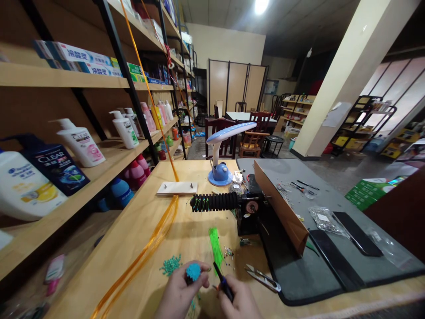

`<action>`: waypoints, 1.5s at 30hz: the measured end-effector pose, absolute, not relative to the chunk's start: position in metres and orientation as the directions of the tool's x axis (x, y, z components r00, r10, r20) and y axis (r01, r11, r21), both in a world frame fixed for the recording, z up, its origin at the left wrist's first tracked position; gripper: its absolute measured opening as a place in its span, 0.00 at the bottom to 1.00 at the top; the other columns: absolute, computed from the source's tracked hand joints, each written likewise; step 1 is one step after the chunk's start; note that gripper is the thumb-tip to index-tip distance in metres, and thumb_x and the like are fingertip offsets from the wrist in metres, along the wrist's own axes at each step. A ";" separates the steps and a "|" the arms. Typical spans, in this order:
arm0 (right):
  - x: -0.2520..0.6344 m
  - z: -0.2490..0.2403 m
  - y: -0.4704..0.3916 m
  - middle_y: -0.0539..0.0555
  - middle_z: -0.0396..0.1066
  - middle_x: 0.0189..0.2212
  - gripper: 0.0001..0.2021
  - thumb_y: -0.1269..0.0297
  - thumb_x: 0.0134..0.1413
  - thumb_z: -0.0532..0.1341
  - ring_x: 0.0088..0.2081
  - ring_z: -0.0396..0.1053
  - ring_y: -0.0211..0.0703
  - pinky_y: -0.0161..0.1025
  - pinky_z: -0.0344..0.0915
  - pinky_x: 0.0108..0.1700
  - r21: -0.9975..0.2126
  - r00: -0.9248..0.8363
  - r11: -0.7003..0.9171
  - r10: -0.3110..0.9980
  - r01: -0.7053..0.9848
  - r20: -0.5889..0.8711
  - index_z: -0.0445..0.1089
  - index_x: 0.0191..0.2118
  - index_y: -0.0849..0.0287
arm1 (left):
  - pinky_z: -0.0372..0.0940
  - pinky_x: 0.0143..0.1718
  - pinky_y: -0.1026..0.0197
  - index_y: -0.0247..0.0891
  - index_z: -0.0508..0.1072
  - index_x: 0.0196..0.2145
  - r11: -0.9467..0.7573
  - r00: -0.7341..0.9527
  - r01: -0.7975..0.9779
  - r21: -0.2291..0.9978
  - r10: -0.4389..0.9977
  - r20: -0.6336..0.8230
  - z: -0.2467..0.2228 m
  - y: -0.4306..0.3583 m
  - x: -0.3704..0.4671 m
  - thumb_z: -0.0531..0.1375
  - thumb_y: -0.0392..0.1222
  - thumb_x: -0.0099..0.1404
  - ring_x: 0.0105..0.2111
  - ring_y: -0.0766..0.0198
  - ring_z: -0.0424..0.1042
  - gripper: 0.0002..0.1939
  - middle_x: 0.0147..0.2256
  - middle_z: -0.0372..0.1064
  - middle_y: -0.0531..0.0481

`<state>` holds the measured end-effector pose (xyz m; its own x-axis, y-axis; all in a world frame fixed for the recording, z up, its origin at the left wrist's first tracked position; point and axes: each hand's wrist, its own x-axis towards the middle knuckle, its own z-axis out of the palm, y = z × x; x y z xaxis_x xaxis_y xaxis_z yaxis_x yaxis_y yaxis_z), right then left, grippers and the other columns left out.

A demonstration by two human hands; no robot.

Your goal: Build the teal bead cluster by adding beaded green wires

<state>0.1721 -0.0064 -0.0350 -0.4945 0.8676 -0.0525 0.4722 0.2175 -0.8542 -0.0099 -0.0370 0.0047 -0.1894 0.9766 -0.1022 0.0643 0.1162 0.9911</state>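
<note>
Near the front edge of the table, my left hand (179, 285) is closed around a round, bright blue knobbly cluster (193, 271) with a dark underside. Teal strands (193, 305) hang below that hand. My right hand (241, 297) grips a slim black tool (223, 282), its narrow end pointing up and left, just apart from my left fingers; its exact kind is unclear. A pile of teal beads (171, 264) lies left of my hands. Beyond them is a bundle of bright green cords (215, 247), with small mixed beads (229, 252) beside it. Thread snips (263, 278) rest to the right.
Orange threads (156, 226) run across the table through a white block (177, 188) and upward. A black ribbed roller (214, 202) juts from a black machine (250, 208). Behind stands a blue lamp (220, 173). A cardboard panel (280, 206) edges the grey mat (299, 266).
</note>
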 end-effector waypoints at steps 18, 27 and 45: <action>0.160 -0.035 -0.004 0.40 0.54 0.10 0.13 0.56 0.32 0.64 0.14 0.47 0.29 0.31 0.43 0.19 -0.788 -0.542 -0.599 0.714 -0.145 -0.443 0.60 0.22 0.55 | 0.62 0.31 0.63 0.38 0.74 0.28 0.043 -0.039 0.120 0.992 0.998 -0.039 0.004 -0.044 0.001 0.62 0.56 0.63 0.26 0.61 0.69 0.17 0.22 0.69 0.52; 0.199 -0.018 -0.001 0.49 0.64 0.21 0.05 0.63 0.46 0.56 0.27 0.61 0.40 0.36 0.51 0.30 -0.880 -0.418 0.170 0.908 0.444 -0.035 0.62 0.24 0.57 | 0.66 0.33 0.62 0.41 0.78 0.36 0.010 -0.121 0.178 0.984 0.993 0.012 0.005 -0.048 0.015 0.62 0.51 0.62 0.29 0.56 0.75 0.12 0.28 0.78 0.49; 0.308 -0.046 0.042 0.64 0.74 0.44 0.15 0.68 0.56 0.62 0.47 0.69 0.58 0.49 0.61 0.50 -0.017 -0.332 0.387 0.811 0.922 0.482 0.71 0.49 0.63 | 0.55 0.26 0.62 0.41 0.71 0.24 0.161 -0.189 0.049 0.986 0.971 -0.149 0.020 -0.049 0.020 0.62 0.66 0.56 0.23 0.63 0.58 0.24 0.19 0.57 0.58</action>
<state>0.3081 0.0418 -0.0465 -0.3316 0.8112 0.4816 0.9218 0.3872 -0.0175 0.0200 -0.0492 0.0199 -0.1893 0.9706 -0.1490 0.0488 0.1608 0.9858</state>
